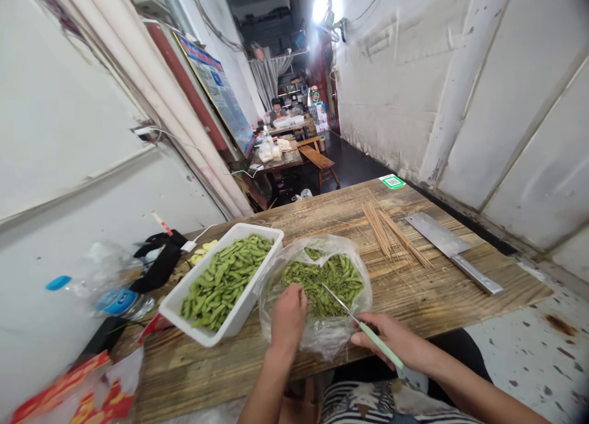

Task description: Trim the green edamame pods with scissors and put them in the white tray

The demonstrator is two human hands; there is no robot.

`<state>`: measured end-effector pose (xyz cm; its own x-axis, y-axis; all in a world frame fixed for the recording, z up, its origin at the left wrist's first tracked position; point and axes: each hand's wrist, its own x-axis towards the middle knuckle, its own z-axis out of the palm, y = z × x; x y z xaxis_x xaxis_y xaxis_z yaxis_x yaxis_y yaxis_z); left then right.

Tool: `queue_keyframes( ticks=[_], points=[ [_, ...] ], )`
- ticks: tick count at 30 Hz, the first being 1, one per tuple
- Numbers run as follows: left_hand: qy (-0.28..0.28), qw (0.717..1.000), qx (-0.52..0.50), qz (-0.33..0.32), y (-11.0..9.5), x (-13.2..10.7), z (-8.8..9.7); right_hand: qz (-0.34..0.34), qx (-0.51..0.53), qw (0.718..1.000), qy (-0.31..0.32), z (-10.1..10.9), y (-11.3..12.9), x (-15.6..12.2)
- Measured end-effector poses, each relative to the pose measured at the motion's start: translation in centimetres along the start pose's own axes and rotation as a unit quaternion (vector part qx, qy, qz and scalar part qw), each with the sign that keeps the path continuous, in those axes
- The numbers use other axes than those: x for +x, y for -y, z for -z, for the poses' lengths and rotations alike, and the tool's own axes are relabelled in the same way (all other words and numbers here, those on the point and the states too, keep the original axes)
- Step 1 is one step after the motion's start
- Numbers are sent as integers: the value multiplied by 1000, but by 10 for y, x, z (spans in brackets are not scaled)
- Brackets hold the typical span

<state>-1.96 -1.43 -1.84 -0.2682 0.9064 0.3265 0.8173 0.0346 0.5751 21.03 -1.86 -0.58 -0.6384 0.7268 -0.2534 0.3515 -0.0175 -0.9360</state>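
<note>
A clear plastic bag (317,243) lies spread on the wooden table, with green edamame pods (350,283) and small green trimmings in it. My left hand (289,313) is over the bag's left side, fingers bent together; anything they pinch is too small to make out. In my right hand (391,338), at the bag's near right edge, is a slim-bladed knife (375,338) with a light green handle. Its tip points to the middle of the pods. Left of the bag stands a white plastic tub (216,339) holding many whole edamame pods (225,277).
Thin wooden skewers (391,234) lie loose beyond the bag on the table (442,307). A cleaver (453,252) rests flat at the right. Leftward are a water bottle (115,301) and a red-and-white bag (87,387). A person (277,111) sits at a far table.
</note>
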Motion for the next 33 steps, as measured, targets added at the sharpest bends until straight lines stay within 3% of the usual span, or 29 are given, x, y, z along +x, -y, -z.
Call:
queue_keyframes(
  ticks=[3, 6, 9, 11, 13, 15, 17, 19, 21, 23, 24, 26, 28, 30, 33],
  points=[
    [-2, 999, 35, -25, 10, 2, 11, 12, -5, 1000, 0, 1, -1, 1],
    [-127, 990, 34, 48, 25, 10, 38, 23, -27, 999, -10, 3, -4, 1],
    [-254, 958, 76, 111, 45, 26, 75, 31, -46, 998, -5, 4, -6, 1],
    [-307, 934, 117, 139, 56, 42, 98, 33, -56, 998, 0, 4, -6, 0],
    [-301, 933, 150, 126, 61, 56, 113, 32, -68, 997, 4, 4, -4, 1],
    [-287, 939, 174, 67, 58, 64, 118, 32, -81, 996, 5, 3, -3, 1],
    [-281, 945, 166, -20, 48, 63, 111, 33, -87, 996, 2, 3, -2, 1],
    [-208, 966, 108, -108, 34, 53, 91, 31, -85, 996, -9, 3, -2, 1],
    [-5, 986, 31, -164, 19, 37, 62, 24, -80, 996, -23, 4, -3, 1],
    [200, 967, -1, -155, 7, 22, 33, 20, -77, 996, -31, 5, -4, 0],
    [256, 958, 4, -132, 2, 15, 19, 19, -75, 997, -30, 5, -5, 0],
    [275, 959, 40, -57, -3, 6, -3, 21, -72, 997, -28, 6, -6, -1],
    [236, 969, 66, 9, -4, 3, -18, 21, -68, 997, -30, 6, -6, -2],
    [212, 975, 52, 44, -1, 2, -26, 18, -69, 997, -33, 6, -5, -2],
    [221, 973, -19, 66, 8, 5, -33, 15, -71, 997, -33, 5, -4, -2]
  ],
)
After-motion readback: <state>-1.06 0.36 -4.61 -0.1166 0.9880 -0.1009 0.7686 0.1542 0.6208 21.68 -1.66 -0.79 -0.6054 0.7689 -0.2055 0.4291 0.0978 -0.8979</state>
